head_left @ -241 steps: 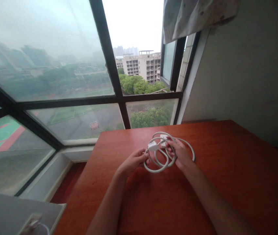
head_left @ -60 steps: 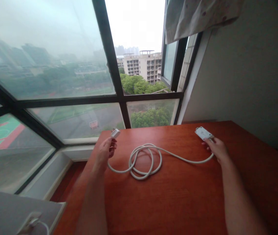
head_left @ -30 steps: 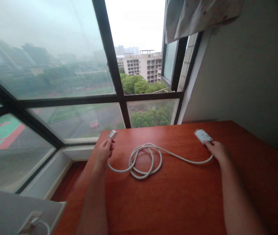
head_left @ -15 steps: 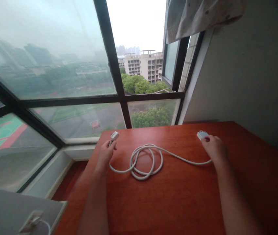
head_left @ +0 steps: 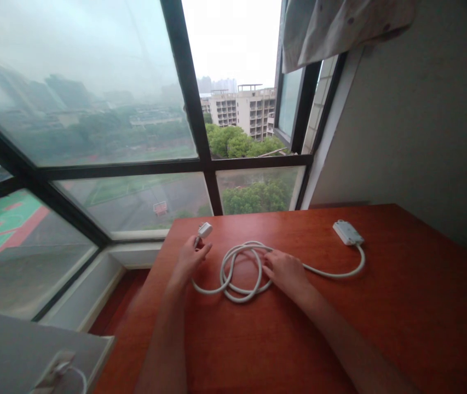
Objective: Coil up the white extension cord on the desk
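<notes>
A white extension cord point(head_left: 243, 300) lies loosely coiled on the desk. Its plug point(head_left: 205, 230) points up and away at the left, and my left hand point(head_left: 190, 257) is closed around the cord just below it. My right hand point(head_left: 288, 271) is at the right side of the coil, its fingers bent over the cord there; part of the loop is hidden under them. The white socket block point(head_left: 348, 232) at the cord's other end rests on the desk to the far right, touched by neither hand.
The reddish-brown wooden desk point(head_left: 233, 350) stands against large dark-framed windows point(head_left: 126, 171). A grey wall point(head_left: 414, 126) borders it on the right. At lower left is a wall outlet point(head_left: 56, 369) with a white plug and cable. A curtain point(head_left: 340, 33) hangs at the upper right.
My right hand has let go of the socket block, leaving it on the desk, and has moved left to the coil. My left hand has shifted slightly right with the plug.
</notes>
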`<state>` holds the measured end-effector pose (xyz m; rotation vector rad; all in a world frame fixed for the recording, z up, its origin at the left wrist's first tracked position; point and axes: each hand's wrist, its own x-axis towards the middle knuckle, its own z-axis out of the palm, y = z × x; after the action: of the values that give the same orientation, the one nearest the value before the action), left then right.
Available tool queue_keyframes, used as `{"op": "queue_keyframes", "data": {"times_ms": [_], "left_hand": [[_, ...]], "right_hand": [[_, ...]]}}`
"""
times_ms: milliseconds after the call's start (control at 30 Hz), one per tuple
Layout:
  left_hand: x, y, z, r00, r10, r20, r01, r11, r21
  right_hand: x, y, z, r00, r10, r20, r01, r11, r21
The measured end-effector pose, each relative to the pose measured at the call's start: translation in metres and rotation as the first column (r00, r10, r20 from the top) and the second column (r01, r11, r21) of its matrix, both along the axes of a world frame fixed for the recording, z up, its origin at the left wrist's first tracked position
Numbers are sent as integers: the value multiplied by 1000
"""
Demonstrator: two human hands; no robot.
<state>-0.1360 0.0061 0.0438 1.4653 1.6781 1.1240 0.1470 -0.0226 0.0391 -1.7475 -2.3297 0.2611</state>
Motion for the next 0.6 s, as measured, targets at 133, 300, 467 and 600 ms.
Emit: {"op": "queue_keyframes", "data": {"times_ms": [133,300,467,600], "left_hand": [[20,-2,5,997,-51,-66,55,997,57],[48,-10,15,976,-152,-157,173,975,136],[57,-15,21,970,-146,-194,175,974,142],[58,-17,22,978,-127,-165,148,982,119]], "right_hand": [[-1,1,-2,984,29,-175,-27,1000,16],[-5,1,-1,945,36,-326,-11,997,78],[-4,-2,5,980,-114,-160,134,984,115],[1,0,8,979,-203,27,202,978,48]]}}
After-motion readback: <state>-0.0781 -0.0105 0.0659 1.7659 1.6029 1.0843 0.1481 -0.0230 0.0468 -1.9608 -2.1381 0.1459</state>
